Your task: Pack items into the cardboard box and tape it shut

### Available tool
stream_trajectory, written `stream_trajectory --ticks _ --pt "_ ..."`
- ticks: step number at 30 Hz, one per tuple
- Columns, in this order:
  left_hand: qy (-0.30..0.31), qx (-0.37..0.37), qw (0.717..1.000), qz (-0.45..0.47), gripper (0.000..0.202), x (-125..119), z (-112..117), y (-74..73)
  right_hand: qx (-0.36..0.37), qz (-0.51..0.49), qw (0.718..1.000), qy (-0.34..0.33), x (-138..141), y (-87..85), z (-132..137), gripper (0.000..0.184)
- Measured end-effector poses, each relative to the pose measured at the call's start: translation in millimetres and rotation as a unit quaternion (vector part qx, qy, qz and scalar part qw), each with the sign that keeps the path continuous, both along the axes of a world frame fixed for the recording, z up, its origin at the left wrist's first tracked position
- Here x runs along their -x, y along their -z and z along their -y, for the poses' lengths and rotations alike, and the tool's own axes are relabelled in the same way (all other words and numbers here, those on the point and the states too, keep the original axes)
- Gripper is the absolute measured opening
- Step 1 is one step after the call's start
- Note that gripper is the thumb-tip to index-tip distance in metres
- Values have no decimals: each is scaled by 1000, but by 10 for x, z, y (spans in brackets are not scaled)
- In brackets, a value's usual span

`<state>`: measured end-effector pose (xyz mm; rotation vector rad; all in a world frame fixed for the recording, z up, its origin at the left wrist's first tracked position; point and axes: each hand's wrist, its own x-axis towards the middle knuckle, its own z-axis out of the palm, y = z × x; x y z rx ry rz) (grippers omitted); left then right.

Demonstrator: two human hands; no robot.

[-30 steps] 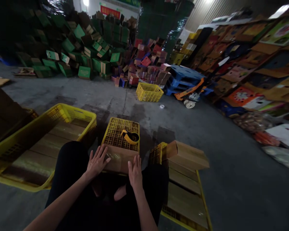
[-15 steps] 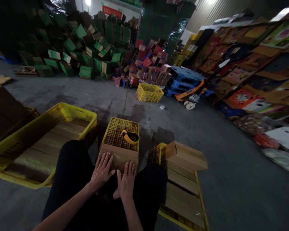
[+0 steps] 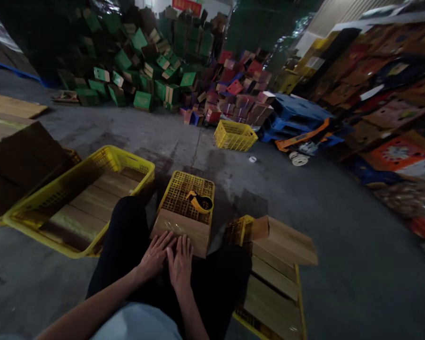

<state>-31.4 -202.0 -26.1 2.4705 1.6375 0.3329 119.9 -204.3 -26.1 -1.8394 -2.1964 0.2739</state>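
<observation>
A brown cardboard box (image 3: 189,227) with shiny clear tape along it lies on an upturned yellow plastic crate (image 3: 170,191) between my knees. My left hand (image 3: 156,255) rests flat on the near side of the box, fingers stretched out. Close beside it, my right hand (image 3: 181,262) also presses flat on the box with its fingers extended. Behind the box, on the crate's grid, sits a yellow and black tape dispenser (image 3: 200,202), which neither hand touches.
On my left a yellow crate (image 3: 81,252) holds several taped boxes. At right, another yellow crate (image 3: 302,302) carries flat cartons and an open box (image 3: 286,238). Farther off stand a yellow basket (image 3: 235,137), blue pallets (image 3: 301,111), an orange pallet jack (image 3: 304,137) and piled green cartons (image 3: 143,100).
My hands have drawn closer together, the right one sliding left along the box. The whole view has swung a little to the left.
</observation>
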Motion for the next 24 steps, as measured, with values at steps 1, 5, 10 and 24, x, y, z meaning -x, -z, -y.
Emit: stream_trajectory --ticks 1,5,10,24 --pt "2 4 1000 9 79 45 -18 -22 3 1 1000 -7 8 -17 -5 72" --pt "-26 9 999 27 69 222 -102 -48 13 0 1000 -26 29 -57 -18 74" --pt "-71 11 997 29 61 384 -197 -38 -2 -16 998 -57 130 -103 -63 71" --pt "-63 41 996 37 71 391 -189 -124 -6 -6 996 -87 -16 -140 -180 66"
